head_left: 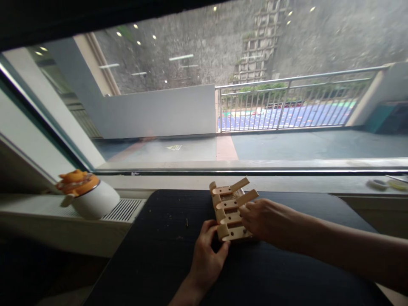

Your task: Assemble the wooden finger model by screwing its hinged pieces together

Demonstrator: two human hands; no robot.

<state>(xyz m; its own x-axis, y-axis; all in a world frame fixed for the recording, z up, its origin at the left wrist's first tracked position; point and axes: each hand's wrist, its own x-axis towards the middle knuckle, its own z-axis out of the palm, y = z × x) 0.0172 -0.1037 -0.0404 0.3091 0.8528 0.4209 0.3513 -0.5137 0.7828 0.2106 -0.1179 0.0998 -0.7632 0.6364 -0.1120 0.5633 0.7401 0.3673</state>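
Observation:
On the dark table lies a pale wooden slatted piece (228,218), with several parallel slats, rounded left ends and small dark holes. Two flat wooden strips (247,197) angle up from its far right side. My left hand (208,250) grips its near left corner between thumb and fingers. Over its right side, my right hand (259,219) is closed, fingers pressed together near the slat ends. Whatever those fingers pinch is hidden. A small dark screw head (245,231) shows on the nearest slat, beside my right hand.
A loose screw (187,222) and small crumbs lie on the black table (153,263), left of the wooden piece. A white jar with an orange animal-shaped lid (95,197) stands on the left sill. Rolls of tape (378,184) rest at the right, below the large window.

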